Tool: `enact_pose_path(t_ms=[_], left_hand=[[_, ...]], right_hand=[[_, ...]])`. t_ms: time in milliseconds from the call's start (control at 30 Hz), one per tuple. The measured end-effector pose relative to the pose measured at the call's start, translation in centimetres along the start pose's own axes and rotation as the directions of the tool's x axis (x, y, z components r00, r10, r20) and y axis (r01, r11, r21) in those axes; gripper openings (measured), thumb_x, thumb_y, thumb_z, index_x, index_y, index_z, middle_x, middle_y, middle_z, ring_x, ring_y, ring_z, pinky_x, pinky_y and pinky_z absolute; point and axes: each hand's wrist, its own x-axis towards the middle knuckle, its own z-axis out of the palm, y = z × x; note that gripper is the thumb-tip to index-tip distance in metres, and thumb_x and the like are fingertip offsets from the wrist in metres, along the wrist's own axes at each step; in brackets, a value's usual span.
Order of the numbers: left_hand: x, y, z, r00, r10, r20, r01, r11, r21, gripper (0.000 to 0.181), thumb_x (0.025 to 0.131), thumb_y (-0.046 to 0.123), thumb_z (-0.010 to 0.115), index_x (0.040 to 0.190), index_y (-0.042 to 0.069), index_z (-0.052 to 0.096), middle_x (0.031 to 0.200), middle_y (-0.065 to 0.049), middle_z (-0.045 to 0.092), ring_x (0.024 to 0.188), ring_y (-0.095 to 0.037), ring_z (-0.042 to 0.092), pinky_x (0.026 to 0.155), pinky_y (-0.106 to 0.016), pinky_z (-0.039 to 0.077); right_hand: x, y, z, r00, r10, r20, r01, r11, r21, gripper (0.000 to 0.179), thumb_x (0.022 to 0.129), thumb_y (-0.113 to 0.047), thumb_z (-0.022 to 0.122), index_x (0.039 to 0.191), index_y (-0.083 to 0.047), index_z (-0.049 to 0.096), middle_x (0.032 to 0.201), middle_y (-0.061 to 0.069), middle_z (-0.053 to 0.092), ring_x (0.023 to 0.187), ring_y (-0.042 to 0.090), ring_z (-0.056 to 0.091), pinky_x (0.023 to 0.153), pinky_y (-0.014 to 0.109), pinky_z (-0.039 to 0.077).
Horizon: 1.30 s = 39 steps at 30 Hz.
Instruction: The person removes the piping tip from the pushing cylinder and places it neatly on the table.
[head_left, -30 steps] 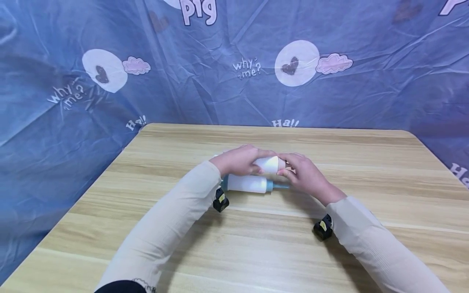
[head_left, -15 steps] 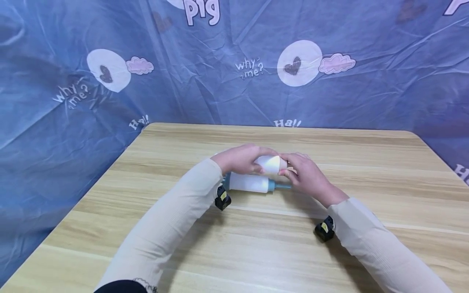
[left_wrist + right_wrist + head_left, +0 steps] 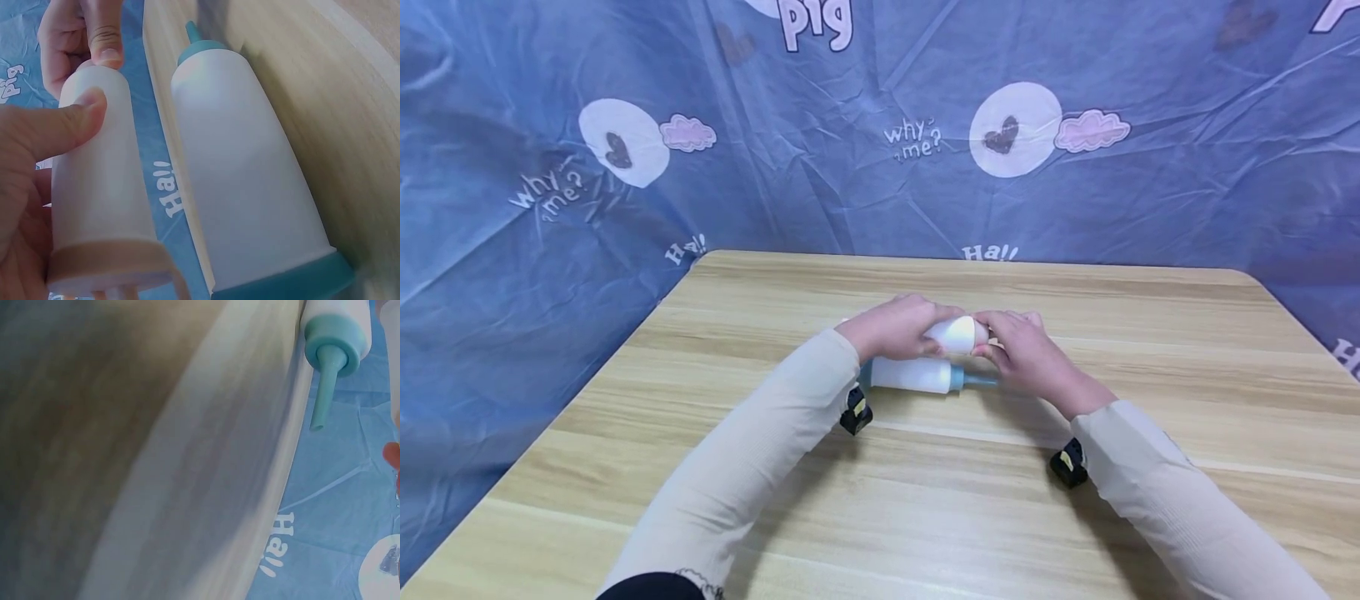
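In the head view my left hand (image 3: 897, 327) grips a white squeeze bottle (image 3: 952, 335) by its body. The left wrist view shows the thumb laid along that bottle and a beige band at its wide end. My right hand (image 3: 1024, 352) pinches the opposite, narrow end, and its fingers hide most of the tip. Just nearer the person, a second white squeeze bottle (image 3: 913, 375) with a teal base and a teal nozzle (image 3: 325, 387) lies on its side on the table. Neither hand grips this one.
The wood-grain table (image 3: 925, 500) runs under both forearms. Behind it hangs a blue printed cloth (image 3: 820, 150). A black wrist camera (image 3: 855, 412) sits under the left cuff and another black camera (image 3: 1069, 463) under the right.
Both hands stay on the same bottle, with only slight shifts of the right hand's fingers. The whole head view has drifted a little to the right. The teal-nozzled bottle lies as before.
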Motion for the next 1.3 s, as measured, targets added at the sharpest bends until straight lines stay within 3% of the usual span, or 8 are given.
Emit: enact_pose_path(t_ms=[100, 233, 333, 500, 833, 1067, 1200, 1300], left_hand=[[0.1, -0.1, 0.0, 1.000, -0.001, 0.000, 0.001, 1.000, 0.007, 0.057, 0.086, 0.020, 0.065, 0.138, 0.014, 0.044, 0.112, -0.006, 0.065, 0.092, -0.015, 0.059, 0.083, -0.026, 0.047], [0.2, 0.0, 0.1, 1.000, -0.003, 0.007, 0.003, 1.000, 0.027, 0.059, 0.088, 0.021, 0.062, 0.141, 0.013, 0.038, 0.126, -0.009, 0.057, 0.104, -0.018, 0.057, 0.092, -0.029, 0.045], [0.3, 0.0, 0.2, 1.000, -0.011, 0.014, 0.010, 0.999, 0.048, 0.061, 0.089, 0.023, 0.061, 0.144, 0.013, 0.034, 0.135, -0.011, 0.049, 0.113, -0.021, 0.053, 0.098, -0.032, 0.043], [0.3, 0.0, 0.0, 1.000, -0.002, 0.022, 0.001, 0.999, 0.052, 0.062, 0.089, 0.023, 0.061, 0.144, 0.013, 0.034, 0.137, -0.011, 0.045, 0.115, -0.021, 0.051, 0.099, -0.033, 0.042], [0.2, 0.0, -0.6, 0.998, 0.063, 0.023, -0.063, 0.998, -0.031, 0.058, 0.088, 0.018, 0.063, 0.140, 0.007, 0.039, 0.136, -0.010, 0.049, 0.113, -0.017, 0.053, 0.097, -0.026, 0.042], [0.2, 0.3, -0.8, 0.997, 0.070, 0.017, -0.069, 0.997, -0.047, 0.056, 0.088, 0.018, 0.062, 0.139, 0.008, 0.041, 0.130, -0.007, 0.055, 0.107, -0.016, 0.056, 0.095, -0.025, 0.043], [0.0, 0.2, -0.6, 0.998, 0.059, 0.007, -0.059, 0.998, -0.035, 0.056, 0.088, 0.018, 0.063, 0.140, 0.009, 0.041, 0.132, -0.007, 0.054, 0.111, -0.016, 0.055, 0.097, -0.025, 0.042], [-0.1, 0.0, -0.4, 0.998, 0.057, 0.000, -0.057, 0.998, -0.022, 0.058, 0.088, 0.019, 0.063, 0.140, 0.008, 0.040, 0.138, -0.007, 0.049, 0.120, -0.018, 0.051, 0.103, -0.026, 0.038]], right_hand=[[0.1, 0.1, -0.1, 0.999, 0.034, 0.026, -0.035, 0.999, 0.033, 0.035, 0.079, -0.010, 0.069, 0.110, 0.001, 0.056, 0.102, 0.014, 0.067, 0.094, 0.031, 0.061, 0.074, 0.038, 0.031], [0.0, 0.3, -0.1, 0.999, 0.046, 0.017, -0.047, 0.996, 0.074, 0.034, 0.079, -0.010, 0.069, 0.109, 0.002, 0.056, 0.101, 0.015, 0.067, 0.092, 0.032, 0.065, 0.075, 0.036, 0.030], [0.0, 0.3, 0.0, 0.999, 0.045, -0.001, -0.045, 0.996, 0.080, 0.034, 0.079, -0.009, 0.069, 0.108, 0.002, 0.055, 0.100, 0.016, 0.067, 0.091, 0.032, 0.066, 0.073, 0.035, 0.028], [-0.1, 0.1, 0.1, 0.998, 0.057, -0.010, -0.056, 0.996, 0.067, 0.037, 0.078, -0.008, 0.070, 0.109, 0.002, 0.053, 0.102, 0.016, 0.066, 0.096, 0.033, 0.062, 0.076, 0.036, 0.024], [-0.3, -0.1, 0.2, 0.995, -0.020, -0.097, 0.018, 1.000, -0.023, 0.038, 0.074, -0.004, 0.072, 0.107, 0.001, 0.054, 0.099, 0.015, 0.066, 0.090, 0.030, 0.059, 0.074, 0.041, 0.024], [-0.6, 0.4, -0.2, 0.979, -0.131, -0.158, 0.118, 0.989, -0.087, 0.040, 0.071, -0.003, 0.074, 0.106, -0.002, 0.056, 0.099, 0.013, 0.067, 0.086, 0.027, 0.060, 0.070, 0.037, 0.024], [-0.5, 0.4, -0.4, 0.986, -0.131, -0.104, 0.129, 0.991, -0.025, 0.038, 0.074, -0.005, 0.073, 0.109, -0.002, 0.057, 0.099, 0.012, 0.068, 0.087, 0.027, 0.061, 0.072, 0.034, 0.028], [-0.3, 0.2, -1.0, 0.999, -0.044, 0.000, 0.044, 0.994, 0.099, 0.035, 0.081, -0.007, 0.068, 0.114, 0.000, 0.058, 0.100, 0.014, 0.067, 0.088, 0.027, 0.063, 0.078, 0.035, 0.043]])
